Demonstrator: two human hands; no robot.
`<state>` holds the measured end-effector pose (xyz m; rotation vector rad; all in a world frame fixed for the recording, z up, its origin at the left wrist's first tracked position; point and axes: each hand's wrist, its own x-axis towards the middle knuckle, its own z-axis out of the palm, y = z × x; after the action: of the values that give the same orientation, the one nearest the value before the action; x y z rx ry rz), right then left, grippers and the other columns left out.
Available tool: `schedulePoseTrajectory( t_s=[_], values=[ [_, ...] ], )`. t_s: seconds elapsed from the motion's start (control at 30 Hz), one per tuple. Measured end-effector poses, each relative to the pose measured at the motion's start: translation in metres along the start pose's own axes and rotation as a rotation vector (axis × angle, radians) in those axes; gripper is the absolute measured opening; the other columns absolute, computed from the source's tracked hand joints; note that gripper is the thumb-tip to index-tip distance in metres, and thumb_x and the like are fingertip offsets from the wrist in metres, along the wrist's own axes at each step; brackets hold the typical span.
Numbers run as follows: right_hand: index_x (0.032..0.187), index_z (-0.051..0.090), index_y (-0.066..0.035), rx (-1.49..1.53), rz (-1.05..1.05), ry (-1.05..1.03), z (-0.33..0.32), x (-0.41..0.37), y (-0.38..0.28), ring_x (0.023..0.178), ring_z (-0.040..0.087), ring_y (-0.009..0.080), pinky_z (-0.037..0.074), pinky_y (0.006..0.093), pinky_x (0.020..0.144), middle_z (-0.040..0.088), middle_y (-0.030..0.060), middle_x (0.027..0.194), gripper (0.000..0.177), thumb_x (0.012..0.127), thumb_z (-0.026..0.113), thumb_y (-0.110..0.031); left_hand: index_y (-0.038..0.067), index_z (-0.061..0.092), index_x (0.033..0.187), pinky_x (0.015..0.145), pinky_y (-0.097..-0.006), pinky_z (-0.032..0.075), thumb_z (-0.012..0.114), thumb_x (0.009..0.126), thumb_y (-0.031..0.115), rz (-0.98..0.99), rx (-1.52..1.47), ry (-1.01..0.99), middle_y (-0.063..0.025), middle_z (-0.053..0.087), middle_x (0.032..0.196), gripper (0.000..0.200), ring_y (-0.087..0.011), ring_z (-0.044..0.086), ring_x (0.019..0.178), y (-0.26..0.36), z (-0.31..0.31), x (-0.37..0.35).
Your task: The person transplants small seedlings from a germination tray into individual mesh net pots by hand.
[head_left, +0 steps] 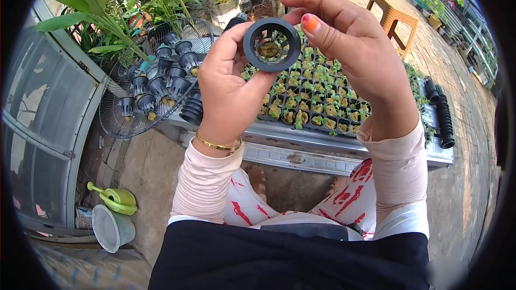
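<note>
net pot, black, raised over seedling tray. right hand: thumb and forefinger pinched on its upper-right rim. left hand: fingers clamped on lower-left rim. pot sits between both hands, equally near each, open mouth and axis facing the wearer.

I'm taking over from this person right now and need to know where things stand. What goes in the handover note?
Left hand: shut on the black net pot, held up at its near side.
Right hand: pinching the same pot's far rim.
A plug sits inside it.
Done: other pots lie in the wire basket at left, some seemingly plugged.
Left: the seedling tray holds many seedlings; a pot stack lies at its right.
</note>
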<state>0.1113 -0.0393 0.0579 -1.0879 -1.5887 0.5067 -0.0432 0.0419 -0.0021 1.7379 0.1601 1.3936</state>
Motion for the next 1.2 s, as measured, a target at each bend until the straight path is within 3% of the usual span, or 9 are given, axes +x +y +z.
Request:
schedulePoseTrajectory(
  t_s=[0.07,0.13,0.33,0.4,0.53,0.7,0.87,1.0,1.2],
  values=[
    [0.122,0.053,-0.001,0.028,-0.023,-0.07,0.007,0.011,0.004,0.091,0.053,0.0084,0.042,0.0219,0.083,0.06,0.0035,0.1,0.045,0.09,0.058,-0.032,-0.004,0.047,0.116,0.083,-0.0294,0.054,0.064,0.072,-0.013,0.028,0.028,0.03,-0.0102,0.056,0.108,0.048,-0.0169,0.058,0.099,-0.003,-0.007,-0.002],
    [0.115,0.056,0.004,0.062,-0.04,-0.107,0.016,0.019,0.002,0.091,0.058,0.0125,0.046,0.0255,0.08,0.063,0.0086,0.098,0.034,0.089,0.058,-0.018,-0.004,0.047,0.116,0.083,-0.0293,0.054,0.065,0.073,-0.013,0.032,0.063,0.119,-0.0104,0.057,0.108,0.048,-0.0163,0.058,0.098,-0.006,-0.013,-0.005],
    [0.117,0.054,0.003,0.108,-0.029,-0.315,0.045,0.041,0.014,0.081,0.057,0.0114,0.047,0.025,0.073,0.063,0.0062,0.093,0.049,0.074,0.074,-0.012,-0.002,0.047,0.114,0.085,-0.0276,0.049,0.072,0.069,-0.007,0.088,0.219,0.275,-0.008,0.058,0.106,0.052,-0.0141,0.058,0.096,-0.008,-0.036,-0.011],
    [0.115,0.056,0.002,0.031,-0.215,-0.273,0.06,0.049,0.017,0.077,0.057,0.0114,0.047,0.0253,0.069,0.064,0.0072,0.091,0.051,0.07,0.077,-0.01,-0.001,0.054,0.103,0.076,-0.026,0.05,0.074,0.068,0.0,0.124,0.232,0.386,-0.0082,0.059,0.098,0.04,-0.0137,0.062,0.086,-0.008,-0.044,-0.01],
    [0.119,0.051,0.004,-0.166,-0.043,-0.308,0.087,0.082,0.002,0.094,0.058,0.014,0.047,0.0271,0.084,0.062,0.0081,0.102,0.056,0.07,0.076,-0.008,-0.001,0.055,0.103,0.071,-0.024,0.051,0.076,0.068,0.002,0.051,0.173,0.359,-0.0068,0.063,0.093,0.041,-0.0111,0.062,0.079,-0.002,-0.078,0.004],
    [0.112,0.056,0.005,-0.144,0.009,-0.24,0.134,0.133,0.019,0.084,0.059,0.0156,0.045,0.0271,0.073,0.062,0.0099,0.09,0.056,0.071,0.078,-0.027,-0.007,0.051,0.109,0.081,-0.0282,0.053,0.064,0.077,-0.006,-0.179,0.355,0.186,-0.0124,0.063,0.098,0.035,-0.0175,0.064,0.088,0.019,-0.138,0.027],
    [0.083,0.065,0.011,-0.196,0.2,-0.277,0.182,0.155,0.038,0.071,0.058,0.0184,0.044,0.0316,0.062,0.063,0.0146,0.078,0.055,0.069,0.077,-0.041,-0.004,0.052,0.111,0.068,-0.0204,0.049,0.067,0.077,0.002,-0.496,0.388,0.158,-0.0072,0.065,0.089,0.038,-0.0105,0.062,0.077,0.011,-0.191,0.023],
    [0.083,0.067,0.006,-0.43,0.303,-0.318,0.214,0.161,0.058,0.078,0.065,0.0272,0.049,0.0335,0.069,0.065,0.0192,0.082,0.058,0.068,0.074,-0.05,-0.002,0.053,0.112,0.058,-0.0177,0.047,0.069,0.078,0.011,-0.788,0.502,0.15,-0.0024,0.065,0.083,0.04,-0.0051,0.056,0.064,-0.004,-0.213,0.009],
    [0.088,0.068,0.002,-0.664,0.251,-0.477,0.222,0.151,0.072,0.089,0.063,0.0318,0.049,0.036,0.077,0.065,0.0194,0.094,0.063,0.071,0.066,-0.058,-0.007,0.048,0.119,0.048,-0.0209,0.044,0.076,0.071,0.017,-0.854,0.664,0.131,-0.0052,0.063,0.075,0.061,-0.0075,0.054,0.053,-0.013,-0.216,-0.004]
  ],
)
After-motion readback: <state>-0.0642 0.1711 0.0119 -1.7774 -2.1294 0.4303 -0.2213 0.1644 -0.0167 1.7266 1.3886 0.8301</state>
